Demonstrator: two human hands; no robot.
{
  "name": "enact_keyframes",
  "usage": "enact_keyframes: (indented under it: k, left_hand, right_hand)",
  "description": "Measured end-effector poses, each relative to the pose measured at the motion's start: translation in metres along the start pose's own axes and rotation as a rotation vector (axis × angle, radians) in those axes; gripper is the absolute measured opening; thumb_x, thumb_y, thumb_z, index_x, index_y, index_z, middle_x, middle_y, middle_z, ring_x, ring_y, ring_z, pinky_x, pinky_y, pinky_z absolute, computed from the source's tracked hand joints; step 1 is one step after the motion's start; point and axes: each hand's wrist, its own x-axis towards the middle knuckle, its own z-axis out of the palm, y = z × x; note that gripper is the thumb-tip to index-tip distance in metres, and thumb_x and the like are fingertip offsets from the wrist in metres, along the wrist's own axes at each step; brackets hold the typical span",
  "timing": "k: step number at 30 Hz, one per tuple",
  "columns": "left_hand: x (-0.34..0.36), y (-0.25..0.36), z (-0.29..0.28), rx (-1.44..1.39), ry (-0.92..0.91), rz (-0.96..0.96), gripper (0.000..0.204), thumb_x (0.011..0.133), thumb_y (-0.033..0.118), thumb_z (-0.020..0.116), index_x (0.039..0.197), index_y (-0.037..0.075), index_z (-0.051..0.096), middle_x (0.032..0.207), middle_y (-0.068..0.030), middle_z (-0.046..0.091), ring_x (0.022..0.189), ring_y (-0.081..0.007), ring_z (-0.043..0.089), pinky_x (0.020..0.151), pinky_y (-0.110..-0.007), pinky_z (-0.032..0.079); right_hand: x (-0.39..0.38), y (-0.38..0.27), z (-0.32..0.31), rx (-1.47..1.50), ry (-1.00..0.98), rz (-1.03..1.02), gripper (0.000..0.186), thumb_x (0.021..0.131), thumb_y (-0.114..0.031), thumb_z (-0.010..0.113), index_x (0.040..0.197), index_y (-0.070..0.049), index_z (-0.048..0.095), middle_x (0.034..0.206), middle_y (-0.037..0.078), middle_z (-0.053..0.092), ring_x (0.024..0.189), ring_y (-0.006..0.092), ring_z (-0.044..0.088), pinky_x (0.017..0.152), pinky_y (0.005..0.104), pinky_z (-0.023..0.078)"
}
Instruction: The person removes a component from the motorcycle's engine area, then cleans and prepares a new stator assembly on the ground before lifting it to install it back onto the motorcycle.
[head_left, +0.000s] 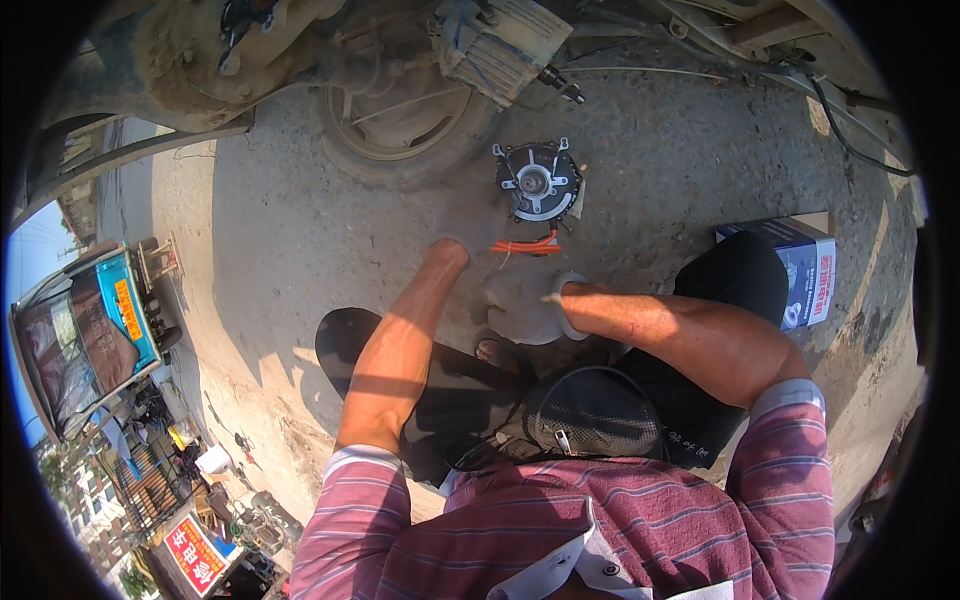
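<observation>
On the ground ahead of me lies a round black electric motor [538, 182] with a silver hub and metal bracket on its upward face. Orange cables [527, 246] come off its near side. My left hand [472, 213], in a grey work glove, is just left of the motor and cables; motion smears its fingers. Nearer to me, below the cables, my right hand [524, 304] wears a similar glove. Its fingers are curled closed, and whatever they may hold is hidden.
Overhead at the front hangs a dusty vehicle underside with a finned metal unit [502, 45] and a wheel [400, 125]. A blue and white cardboard box [812, 275] stands at my right, beside my knee. Far left are a blue three-wheeler [120, 310] and a red sign [196, 555].
</observation>
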Motion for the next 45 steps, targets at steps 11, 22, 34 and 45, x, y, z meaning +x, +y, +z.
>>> enact_keyframes:
  k: [11,22,34,45]
  left_hand:
    - [-0.001,-0.004,0.009,-0.078,-0.009,-0.047,0.045,0.102,0.04,0.062,0.125,0.004,0.075,0.095,-0.0219,0.077,0.084,-0.0346,0.076,0.078,-0.046,0.057]
    - [-0.003,-0.001,0.01,-0.17,-0.082,-0.064,0.043,0.103,0.039,0.064,0.107,-0.004,0.074,0.077,-0.0191,0.074,0.061,-0.0248,0.074,0.057,-0.04,0.055]
    - [-0.008,0.015,-0.001,-0.234,-0.137,-0.051,0.044,0.104,0.036,0.055,0.092,-0.001,0.075,0.069,-0.0147,0.073,0.059,-0.0255,0.073,0.065,-0.043,0.056]
    - [-0.011,0.016,0.005,-0.208,-0.135,-0.024,0.046,0.105,0.037,0.049,0.087,0.003,0.074,0.072,-0.0135,0.074,0.062,-0.0286,0.073,0.069,-0.047,0.056]
  right_hand:
    - [0.001,0.001,0.001,-0.035,0.025,-0.038,0.036,0.093,-0.019,0.053,0.114,-0.01,0.079,0.118,0.016,0.076,0.116,0.0354,0.07,0.104,0.0469,0.052]
    - [0.003,-0.005,-0.005,-0.181,-0.039,-0.008,0.035,0.095,-0.022,0.057,0.125,-0.013,0.074,0.123,0.012,0.076,0.114,0.0289,0.073,0.099,0.0427,0.055]
    - [-0.003,-0.012,-0.013,-0.14,-0.047,0.009,0.034,0.094,-0.023,0.059,0.123,-0.013,0.075,0.123,0.012,0.075,0.113,0.0305,0.072,0.099,0.0434,0.055]
    - [0.006,0.0,-0.003,-0.006,-0.028,-0.045,0.033,0.095,-0.016,0.057,0.122,-0.008,0.074,0.108,0.012,0.08,0.099,0.0262,0.077,0.09,0.0412,0.059]
